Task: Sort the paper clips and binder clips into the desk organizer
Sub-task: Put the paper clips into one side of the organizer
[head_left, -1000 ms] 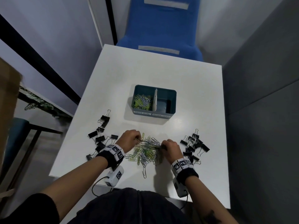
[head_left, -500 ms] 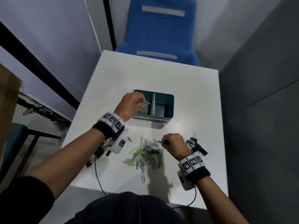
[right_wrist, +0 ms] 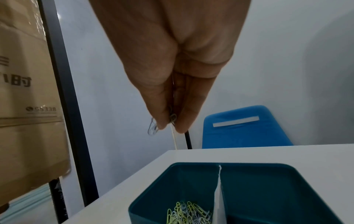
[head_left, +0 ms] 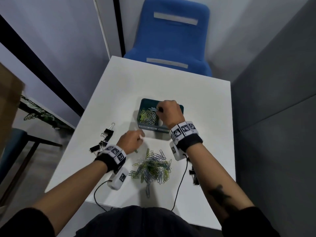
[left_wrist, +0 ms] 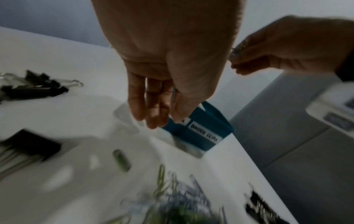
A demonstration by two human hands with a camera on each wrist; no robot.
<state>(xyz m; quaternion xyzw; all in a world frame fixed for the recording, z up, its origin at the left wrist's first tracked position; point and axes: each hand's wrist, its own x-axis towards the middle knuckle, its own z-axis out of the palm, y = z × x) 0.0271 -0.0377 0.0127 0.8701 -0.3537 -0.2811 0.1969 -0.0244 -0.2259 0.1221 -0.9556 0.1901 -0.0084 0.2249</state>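
The teal desk organizer (head_left: 138,115) stands mid-table, and its left compartment holds paper clips (head_left: 147,116). Above that compartment my right hand (head_left: 159,109) pinches a few paper clips (right_wrist: 153,127) between thumb and fingers. In the right wrist view the right compartment (right_wrist: 268,189) looks bare. My left hand (head_left: 141,135) hovers over the table between the organizer and the loose pile of paper clips (head_left: 153,165); its fingers (left_wrist: 138,106) hang relaxed and hold nothing. Black binder clips lie to the left (head_left: 104,139) and, partly hidden by my right forearm, to the right (head_left: 194,175).
A single green clip (head_left: 136,151) lies by my left hand. Wrist-camera cables (head_left: 179,182) trail over the near table edge. A blue chair (head_left: 172,40) stands behind the far edge, and a cardboard box (right_wrist: 25,91) stands off to the left.
My left hand has come back from the organizer toward the pile, with nothing in it. My right hand has lifted clips from the pile and carried them over the organizer's left compartment.
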